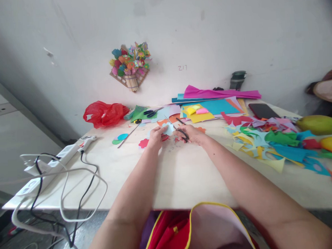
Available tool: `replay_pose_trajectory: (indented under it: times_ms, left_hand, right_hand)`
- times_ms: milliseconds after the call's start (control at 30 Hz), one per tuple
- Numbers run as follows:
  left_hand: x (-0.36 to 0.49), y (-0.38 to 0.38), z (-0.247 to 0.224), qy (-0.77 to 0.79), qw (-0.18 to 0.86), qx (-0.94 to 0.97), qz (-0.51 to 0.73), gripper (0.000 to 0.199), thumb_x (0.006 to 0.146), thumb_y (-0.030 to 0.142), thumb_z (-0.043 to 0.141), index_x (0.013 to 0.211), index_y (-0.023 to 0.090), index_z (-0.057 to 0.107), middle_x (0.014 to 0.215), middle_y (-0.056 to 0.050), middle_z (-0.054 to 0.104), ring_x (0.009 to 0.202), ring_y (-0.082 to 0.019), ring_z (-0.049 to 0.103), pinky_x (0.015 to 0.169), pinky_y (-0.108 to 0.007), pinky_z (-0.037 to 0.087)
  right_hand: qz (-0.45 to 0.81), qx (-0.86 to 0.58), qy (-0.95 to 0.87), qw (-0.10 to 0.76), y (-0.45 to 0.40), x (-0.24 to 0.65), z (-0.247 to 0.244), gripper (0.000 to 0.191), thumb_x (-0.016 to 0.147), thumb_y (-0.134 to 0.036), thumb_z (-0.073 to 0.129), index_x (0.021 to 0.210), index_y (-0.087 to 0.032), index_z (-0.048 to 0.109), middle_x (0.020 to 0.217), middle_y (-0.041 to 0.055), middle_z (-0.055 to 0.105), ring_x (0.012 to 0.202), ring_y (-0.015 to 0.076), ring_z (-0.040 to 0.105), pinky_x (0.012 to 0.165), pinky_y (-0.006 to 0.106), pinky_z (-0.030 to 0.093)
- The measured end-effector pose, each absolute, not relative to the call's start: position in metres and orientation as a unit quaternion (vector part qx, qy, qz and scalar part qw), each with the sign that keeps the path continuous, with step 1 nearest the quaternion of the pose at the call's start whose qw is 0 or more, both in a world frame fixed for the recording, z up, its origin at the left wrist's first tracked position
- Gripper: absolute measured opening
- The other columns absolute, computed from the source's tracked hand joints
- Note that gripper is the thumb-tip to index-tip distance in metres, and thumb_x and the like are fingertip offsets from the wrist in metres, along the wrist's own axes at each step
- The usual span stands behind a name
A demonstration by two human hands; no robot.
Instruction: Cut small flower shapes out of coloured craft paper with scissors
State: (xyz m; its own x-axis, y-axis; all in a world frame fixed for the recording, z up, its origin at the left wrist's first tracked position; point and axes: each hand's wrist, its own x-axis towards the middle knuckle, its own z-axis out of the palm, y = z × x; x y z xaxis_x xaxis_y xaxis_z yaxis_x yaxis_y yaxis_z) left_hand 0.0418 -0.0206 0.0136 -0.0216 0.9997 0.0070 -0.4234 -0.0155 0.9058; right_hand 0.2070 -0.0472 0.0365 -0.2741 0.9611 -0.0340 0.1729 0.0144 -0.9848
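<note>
Between the thumb and fingers of my left hand (156, 135) is a light blue paper flower (169, 129). My right hand (191, 133) is closed round the handles of dark scissors (184, 135), whose blades point up and left towards the blue paper. Red paper flowers (143, 143) lie by my left hand, one of them partly hidden under it. Orange paper pieces (201, 130) show just behind my right hand. Small dark bits are scattered on the table below my hands.
Coloured paper scraps (255, 138) spread over the right side, near a phone (263, 111) and a green mango-like fruit (318, 125). Paper sheets (223, 106) are stacked at the back. A red plastic bag (105, 113) and corded power strips (51, 169) are on the left.
</note>
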Motion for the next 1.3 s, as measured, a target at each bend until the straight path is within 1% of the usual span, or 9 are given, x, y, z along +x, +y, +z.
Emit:
replay_pose_trajectory:
  times_ms: [200,333,433,600,733,867,933,1067,1300]
  left_hand:
    - [0.039,-0.018,0.011,0.373,0.574,0.401,0.609,0.036,0.049,0.030,0.091,0.064,0.014,0.063,0.061,-0.001,0.062,0.056,-0.011,0.058,0.059,-0.025,0.049]
    - [0.035,-0.015,0.007,0.380,0.563,0.444,0.585,0.041,0.046,0.037,0.093,0.066,0.014,0.065,0.062,-0.002,0.064,0.056,-0.012,0.059,0.055,-0.025,0.046]
    - [0.035,-0.014,0.005,0.392,0.552,0.481,0.557,0.045,0.043,0.044,0.093,0.063,0.014,0.066,0.060,-0.002,0.065,0.054,-0.013,0.058,0.054,-0.025,0.045]
    - [0.043,-0.020,0.009,0.390,0.526,0.547,0.521,0.045,0.043,0.048,0.092,0.058,0.015,0.066,0.058,-0.002,0.065,0.054,-0.012,0.057,0.055,-0.025,0.044]
    - [0.044,-0.024,0.013,0.378,0.505,0.573,0.523,0.040,0.050,0.045,0.090,0.058,0.015,0.065,0.057,0.000,0.063,0.053,-0.011,0.054,0.055,-0.024,0.042]
    - [0.038,-0.018,0.011,0.364,0.515,0.554,0.543,0.039,0.052,0.044,0.090,0.059,0.015,0.064,0.059,-0.001,0.064,0.056,-0.011,0.057,0.058,-0.025,0.045]
    - [0.035,-0.014,0.007,0.364,0.528,0.546,0.539,0.039,0.052,0.044,0.090,0.062,0.014,0.066,0.061,-0.002,0.065,0.056,-0.012,0.058,0.059,-0.025,0.046]
    - [0.034,-0.011,0.004,0.360,0.540,0.549,0.526,0.040,0.052,0.043,0.090,0.062,0.013,0.066,0.059,-0.002,0.064,0.054,-0.011,0.057,0.057,-0.024,0.045]
    - [0.041,-0.021,0.009,0.362,0.568,0.537,0.509,0.040,0.049,0.041,0.092,0.062,0.014,0.065,0.061,-0.002,0.065,0.055,-0.012,0.058,0.056,-0.025,0.044]
  right_hand:
    - [0.534,-0.472,-0.579,0.395,-0.048,0.206,0.038,0.025,0.076,-0.024,0.079,0.066,-0.017,0.057,0.043,-0.0057,0.049,0.036,0.0054,0.040,0.035,0.016,0.030]
    - [0.505,-0.484,-0.577,0.421,-0.042,0.213,0.032,0.023,0.071,-0.022,0.082,0.073,-0.017,0.060,0.050,-0.0030,0.058,0.040,0.0070,0.047,0.035,0.016,0.028]
    - [0.476,-0.494,-0.562,0.463,-0.034,0.218,0.027,0.029,0.067,-0.024,0.085,0.084,-0.016,0.062,0.059,-0.0010,0.064,0.045,0.0088,0.054,0.036,0.016,0.028]
    - [0.440,-0.486,-0.555,0.513,-0.022,0.220,0.019,0.041,0.059,-0.030,0.088,0.089,-0.017,0.063,0.059,-0.0048,0.060,0.048,0.0099,0.054,0.040,0.018,0.034]
    - [0.380,-0.513,-0.584,0.501,-0.011,0.227,0.010,0.034,0.058,-0.027,0.085,0.084,-0.019,0.065,0.065,-0.0041,0.062,0.053,0.0112,0.057,0.048,0.022,0.044]
    - [0.315,-0.569,-0.564,0.510,-0.003,0.236,0.007,0.024,0.063,-0.023,0.079,0.084,-0.020,0.068,0.066,-0.0025,0.064,0.055,0.0138,0.061,0.052,0.025,0.049]
    - [0.323,-0.571,-0.544,0.523,-0.005,0.237,0.011,0.026,0.063,-0.023,0.079,0.086,-0.020,0.068,0.065,-0.0022,0.064,0.054,0.0138,0.061,0.052,0.025,0.049]
    - [0.429,-0.515,-0.508,0.541,-0.021,0.229,0.024,0.034,0.060,-0.022,0.083,0.087,-0.018,0.064,0.060,-0.0039,0.062,0.049,0.0110,0.057,0.051,0.023,0.047]
    - [0.500,-0.455,-0.516,0.527,-0.037,0.215,0.034,0.031,0.058,-0.006,0.074,0.081,-0.018,0.058,0.053,-0.0061,0.057,0.050,0.0109,0.056,0.050,0.020,0.044]
